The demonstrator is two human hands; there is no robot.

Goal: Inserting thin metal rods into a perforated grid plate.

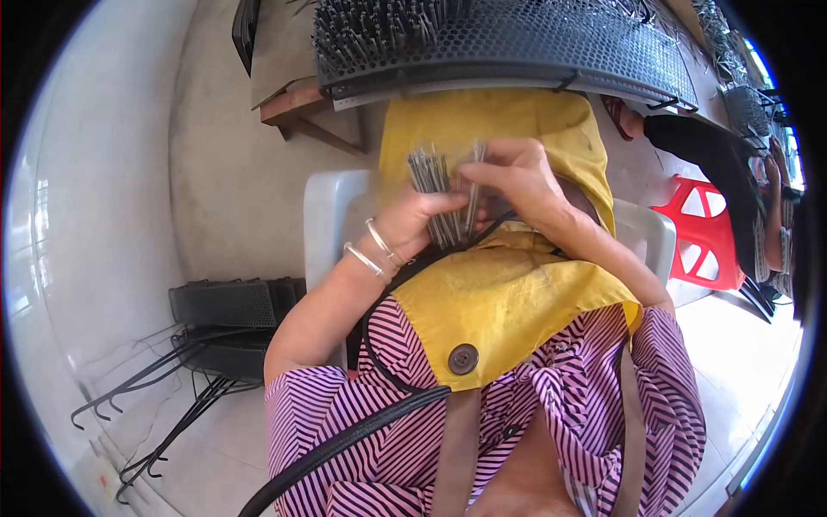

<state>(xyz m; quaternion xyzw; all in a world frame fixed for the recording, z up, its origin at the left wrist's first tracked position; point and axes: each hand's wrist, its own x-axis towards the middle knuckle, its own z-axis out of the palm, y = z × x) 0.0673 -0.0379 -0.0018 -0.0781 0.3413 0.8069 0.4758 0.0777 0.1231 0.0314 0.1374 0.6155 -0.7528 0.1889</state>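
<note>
My left hand (pixel 412 215) is wrapped round a bundle of thin grey metal rods (pixel 432 185), held above my lap. Close beside it, my right hand (pixel 524 179) pinches a few similar rods (pixel 475 177) between thumb and fingers; motion blurs them a little. Exactly what kind of rods they are, I cannot make out. Beyond my hands stands a black perforated rack (pixel 534 47), whose left part is filled with many upright dark rods (pixel 370 34). A yellow apron (pixel 491 121) covers my lap beneath both hands.
A brown wooden bench (pixel 297 105) supports the rack's left side. Black perforated trays (pixel 224 303) with long hooked rods (pixel 142 370) lie at the lower left. Another person (pixel 702 142) sits at the right, by a red plastic stool (pixel 702 237). I sit on a pale plastic chair (pixel 323 220).
</note>
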